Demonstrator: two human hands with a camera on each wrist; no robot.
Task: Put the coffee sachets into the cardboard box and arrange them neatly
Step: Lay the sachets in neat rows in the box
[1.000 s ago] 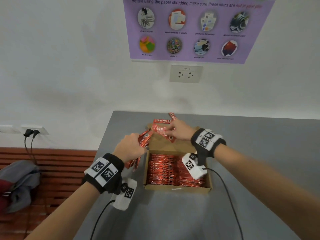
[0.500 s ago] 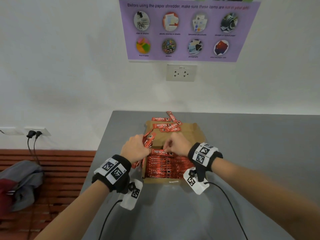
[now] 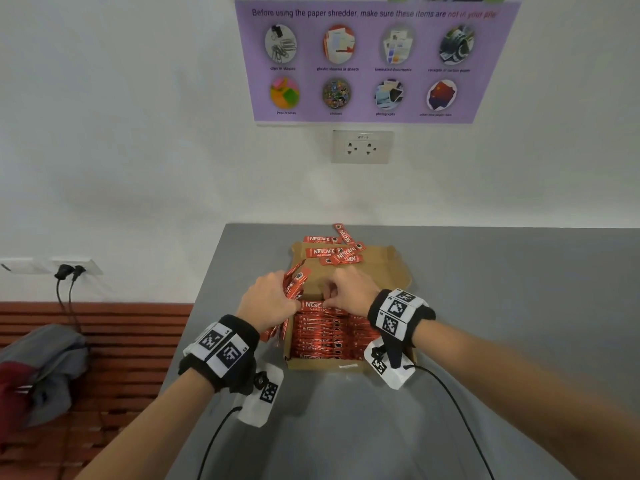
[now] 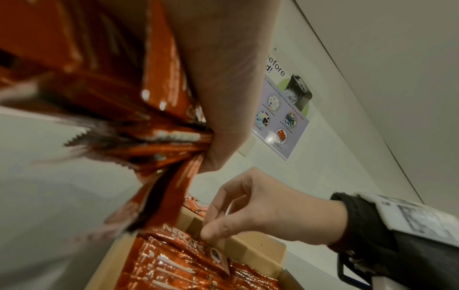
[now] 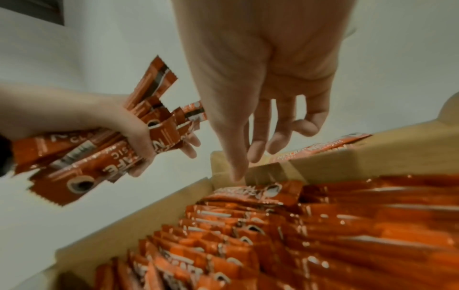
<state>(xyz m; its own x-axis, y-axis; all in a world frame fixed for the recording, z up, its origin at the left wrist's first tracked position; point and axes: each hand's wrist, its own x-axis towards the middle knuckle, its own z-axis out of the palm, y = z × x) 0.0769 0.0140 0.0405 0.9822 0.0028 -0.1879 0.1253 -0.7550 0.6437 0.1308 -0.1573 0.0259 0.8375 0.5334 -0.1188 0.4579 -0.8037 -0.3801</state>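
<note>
The open cardboard box point(image 3: 322, 364) stands on the grey table, packed with rows of red Nescafe sachets point(image 3: 322, 336). My left hand point(image 3: 268, 303) grips a bundle of sachets point(image 3: 294, 284) at the box's far left corner; the same bundle point(image 5: 82, 162) fans out of that fist in the right wrist view. My right hand point(image 3: 346, 292) hovers over the far end of the box. Its thumb tip touches the last sachet point(image 5: 263, 191) of the row, its fingers hang loosely, and nothing is between them. Several loose sachets point(image 3: 332, 252) lie on the lid flap behind.
The table point(image 3: 485, 306) runs to a white wall with a socket point(image 3: 362, 147) and a purple poster point(image 3: 370, 60). Left of the table is a wooden bench point(image 3: 121, 341) with a grey and red bag point(image 3: 41, 368). Wrist cables trail near the front.
My right hand came back from the loose sachets on the flap with one sachet and set it at the far end of the row. The left hand kept its bundle.
</note>
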